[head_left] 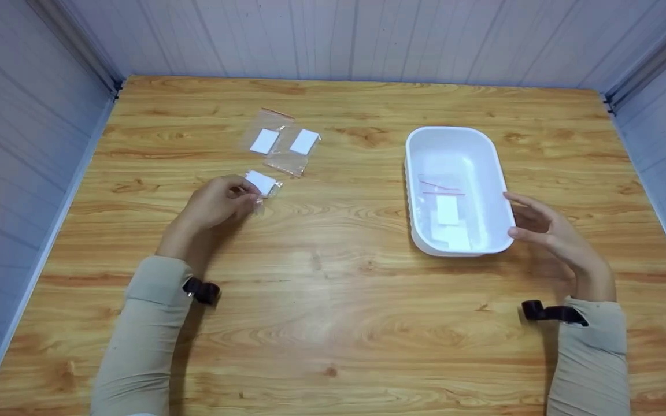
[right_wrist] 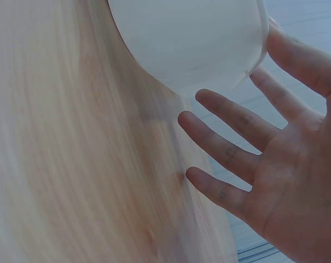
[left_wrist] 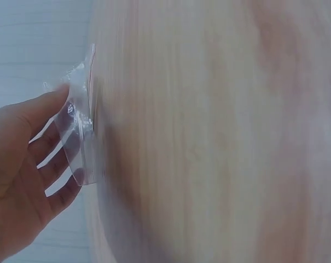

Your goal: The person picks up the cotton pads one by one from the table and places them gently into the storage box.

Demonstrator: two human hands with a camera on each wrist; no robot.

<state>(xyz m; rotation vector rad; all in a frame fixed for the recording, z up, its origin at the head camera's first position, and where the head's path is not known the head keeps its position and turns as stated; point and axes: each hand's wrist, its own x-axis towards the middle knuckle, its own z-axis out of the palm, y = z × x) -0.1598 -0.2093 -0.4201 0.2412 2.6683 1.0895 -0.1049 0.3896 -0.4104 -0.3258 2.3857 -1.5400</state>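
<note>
My left hand point(head_left: 217, 201) pinches a small clear zip bag point(left_wrist: 80, 131) between thumb and fingers, low over the table. Inside that bag is a white card-like piece point(head_left: 261, 183). Just beyond it lie two more clear bags, each with a white rectangular piece point(head_left: 264, 141) in it, their films overlapping. On the right stands a white plastic basket point(head_left: 486, 156), holding several bagged white pieces point(head_left: 447, 210) at its near end. My right hand point(head_left: 555, 234) touches the basket's right rim with thumb and index fingertips; its other fingers point(right_wrist: 220, 148) stretch out straight, apart from the basket.
The wood-grain table point(head_left: 333, 323) is bounded by pale panel walls point(head_left: 333, 37) at the back and both sides. Bare tabletop lies between the bags and the basket. A black strap point(head_left: 201, 290) sits at each wrist.
</note>
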